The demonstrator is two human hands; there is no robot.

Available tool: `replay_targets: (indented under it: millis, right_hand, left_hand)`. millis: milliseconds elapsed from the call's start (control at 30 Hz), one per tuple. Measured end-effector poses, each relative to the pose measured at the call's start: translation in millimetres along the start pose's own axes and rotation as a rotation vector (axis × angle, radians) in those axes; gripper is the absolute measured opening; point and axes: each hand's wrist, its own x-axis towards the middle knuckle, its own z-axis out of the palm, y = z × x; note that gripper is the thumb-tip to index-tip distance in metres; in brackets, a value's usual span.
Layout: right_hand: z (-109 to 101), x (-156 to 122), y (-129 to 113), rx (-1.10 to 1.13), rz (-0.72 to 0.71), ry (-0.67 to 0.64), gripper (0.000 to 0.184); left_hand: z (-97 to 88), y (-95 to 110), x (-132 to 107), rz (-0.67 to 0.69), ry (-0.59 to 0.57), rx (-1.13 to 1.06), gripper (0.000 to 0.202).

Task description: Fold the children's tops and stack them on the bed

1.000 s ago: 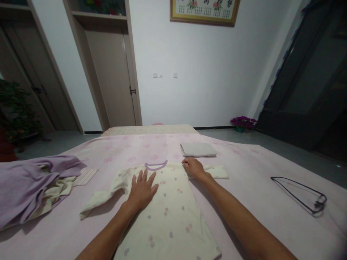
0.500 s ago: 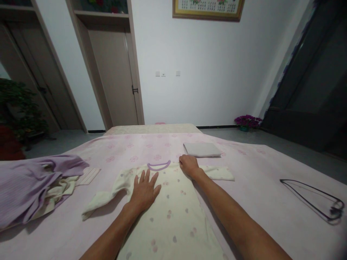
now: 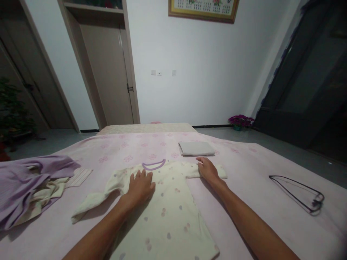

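A cream shirt laid out beneath two hands

Head view, clock positions read from the chest of the shirt; from my remote post I see the cream shirt (image 3: 173,209) flat on the pink cover (image 3: 244,216), its purple collar (image 3: 154,168) at 12 o'clock; the left hand (image 3: 141,186), at 9, rests palm down on the chest, fingers spread and slightly bent, grasping nothing that I can see; the right hand (image 3: 208,169), at 2, lies over the straight sleeve (image 3: 222,172), fingers partly curled, though whether they pinch fabric I cannot make out; the grey folded cloth (image 3: 197,148) lies between 1 and 2, the purple garment pile (image 3: 40,177) at 9, the black wire hanger (image 3: 317,204) at 3; I judge the step in hand to be smoothing that sleeve; a next move would call for straightening the bent sleeve (image 3: 90,204) near 8, with the chest held steady.
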Motion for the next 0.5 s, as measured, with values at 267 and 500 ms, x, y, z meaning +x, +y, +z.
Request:
replay_targets:
  millis: [267,500]
  right_hand:
    - [-30,-23,69,-0.309,0.313,0.169,0.045]
    - [-32,-20,81,-0.331,0.359,0.051,0.046]
  left_hand:
    - [11.6,66,61,0.235,0.078,-0.173,0.045]
    - [47.7,71,78,0.2,0.059,-0.096,0.063]
